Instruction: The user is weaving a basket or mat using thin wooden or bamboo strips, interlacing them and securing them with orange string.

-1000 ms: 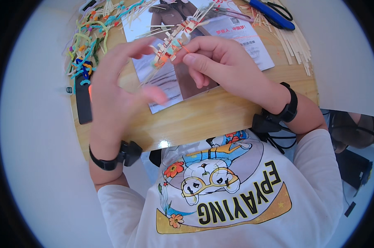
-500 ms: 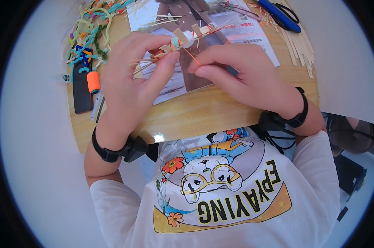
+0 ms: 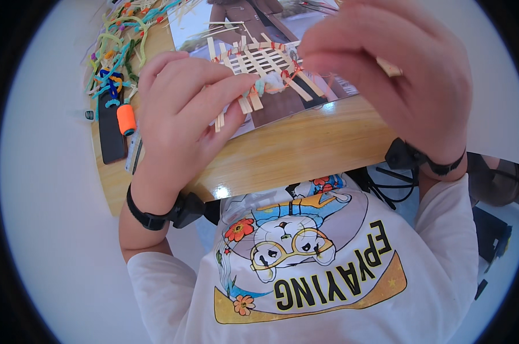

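Observation:
My left hand (image 3: 182,106) is closed on the near left edge of a small woven lattice of bamboo strips (image 3: 260,61). The lattice has loose strip ends sticking out around it and red-orange thread wound along its rim. A white and pale green fluffy pipe cleaner (image 3: 273,84) runs along the edge by my left fingertips. To the right of the lattice, my right hand (image 3: 403,74) is raised, thumb and fingers pinched together. Orange thread (image 3: 297,71) runs from the lattice's right corner toward that pinch; the fingertips partly hide where it ends.
Left on the wooden table (image 3: 271,155) lie a heap of coloured pipe cleaners (image 3: 120,49), an orange thread spool (image 3: 126,119), a dark flat case (image 3: 111,135) and a ruler (image 3: 134,152). Under my hands is a printed picture sheet (image 3: 185,35). A bamboo strip end (image 3: 389,67) shows behind my right hand.
My right hand has moved up and to the right, away from the lattice, drawing the thread. My left hand has tilted the lattice so that its flat face shows.

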Tool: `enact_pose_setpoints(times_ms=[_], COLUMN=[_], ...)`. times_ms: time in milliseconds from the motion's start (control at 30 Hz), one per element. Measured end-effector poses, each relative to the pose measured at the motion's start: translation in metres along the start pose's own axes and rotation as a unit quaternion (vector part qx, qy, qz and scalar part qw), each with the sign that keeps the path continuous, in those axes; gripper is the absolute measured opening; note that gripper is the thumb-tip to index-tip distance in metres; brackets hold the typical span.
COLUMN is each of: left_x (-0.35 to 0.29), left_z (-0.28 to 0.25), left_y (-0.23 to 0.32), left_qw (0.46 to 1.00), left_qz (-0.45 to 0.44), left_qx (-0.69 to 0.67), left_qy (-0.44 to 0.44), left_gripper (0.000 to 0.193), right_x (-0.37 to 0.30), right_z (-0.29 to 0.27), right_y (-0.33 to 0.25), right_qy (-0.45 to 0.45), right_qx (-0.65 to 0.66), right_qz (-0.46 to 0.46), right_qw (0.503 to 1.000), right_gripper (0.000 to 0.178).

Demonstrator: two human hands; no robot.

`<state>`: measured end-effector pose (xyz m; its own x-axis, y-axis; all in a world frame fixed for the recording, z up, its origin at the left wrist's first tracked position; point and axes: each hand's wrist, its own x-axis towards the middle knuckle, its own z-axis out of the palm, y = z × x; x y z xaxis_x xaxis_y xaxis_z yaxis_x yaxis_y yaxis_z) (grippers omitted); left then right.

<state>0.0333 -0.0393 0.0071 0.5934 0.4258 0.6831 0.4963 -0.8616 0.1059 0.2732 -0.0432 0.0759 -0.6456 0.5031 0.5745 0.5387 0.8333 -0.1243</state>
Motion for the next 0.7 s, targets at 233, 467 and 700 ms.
enact_pose_setpoints(times_ms=[233,467,700], left_x=[-0.001,-0.001,0.001], left_z=[-0.002,0.002,-0.004], left_y=[0.003,-0.001,0.007], left_qw=[0.999,1.000,0.999], left_qz=[0.002,-0.014,0.007], left_qx=[0.025,0.006,0.028], left_qy=[-0.028,-0.024,-0.042], left_gripper=[0.033,0.032,0.032], right_x=[0.006,-0.001,0.018], right_z=[0.003,0.003,-0.009], right_y=[0.004,-0.018,0.001], right_qy=[-0.021,-0.032,-0.075], right_qx=[0.116,0.192,0.202], right_qz=[0.053,0.017,0.184], right_qw=[0.992,0.981,0.959], right_gripper=[0.017,0.017,0.013])
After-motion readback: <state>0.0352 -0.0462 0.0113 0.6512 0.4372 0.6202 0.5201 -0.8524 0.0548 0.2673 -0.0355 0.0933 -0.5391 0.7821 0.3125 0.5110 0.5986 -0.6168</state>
